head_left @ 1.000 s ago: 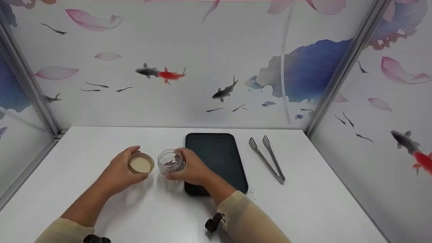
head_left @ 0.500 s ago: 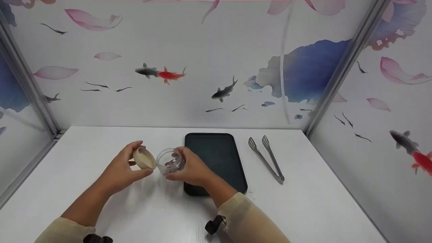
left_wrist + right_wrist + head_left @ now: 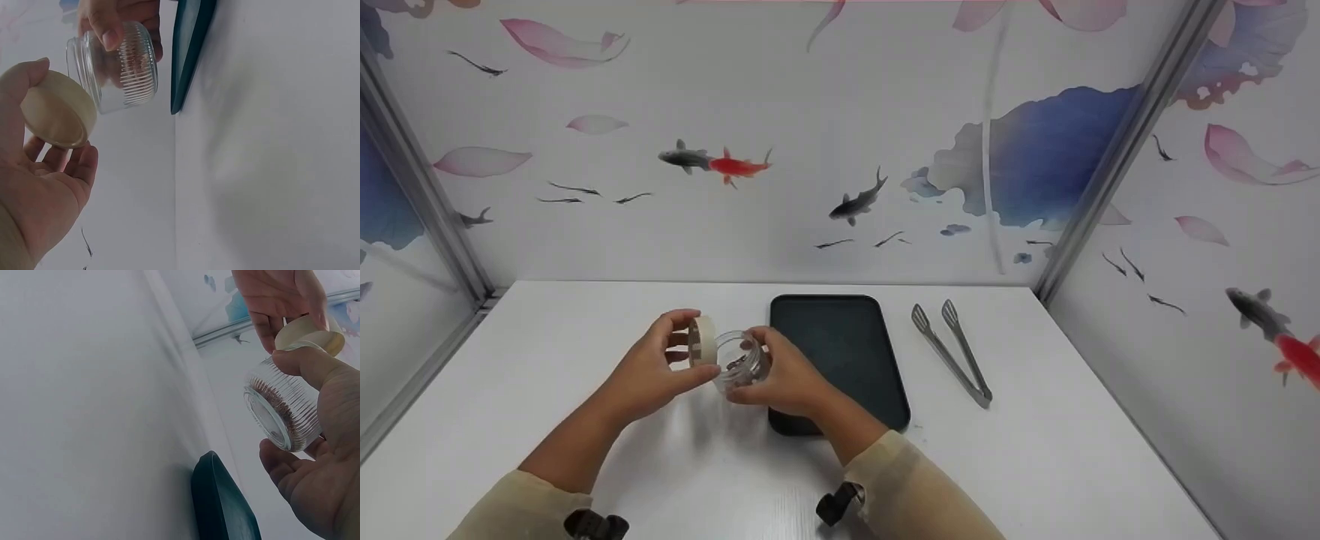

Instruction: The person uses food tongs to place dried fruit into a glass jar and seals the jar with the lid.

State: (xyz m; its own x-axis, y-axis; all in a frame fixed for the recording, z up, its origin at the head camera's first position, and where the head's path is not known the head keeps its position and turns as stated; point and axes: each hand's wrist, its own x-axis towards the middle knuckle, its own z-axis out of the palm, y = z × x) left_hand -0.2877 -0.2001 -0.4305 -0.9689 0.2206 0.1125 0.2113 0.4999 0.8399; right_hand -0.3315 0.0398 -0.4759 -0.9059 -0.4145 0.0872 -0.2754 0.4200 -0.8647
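Observation:
My left hand (image 3: 660,371) holds a cream-coloured lid (image 3: 59,109) by its edge between thumb and fingers, tipped on its side. Right beside it, my right hand (image 3: 787,375) grips a clear ribbed glass jar (image 3: 281,405), its mouth uncovered and leaning toward the lid. Some small reddish-brown bits (image 3: 273,402) lie inside the jar; their kind is too small to tell. In the head view the lid stands at the left of the jar's mouth; whether the two touch I cannot tell. Both are held above the white table.
A dark green rectangular tray (image 3: 847,352) lies on the white table (image 3: 720,480), partly behind my right hand. Farther right, metal tongs (image 3: 956,360) lie with their arms spread. Printed panels (image 3: 780,90) enclose the table at the back and sides.
My left hand has moved right and turned the lid from facing up to standing on edge, close to the jar's mouth. The right hand and jar have hardly moved.

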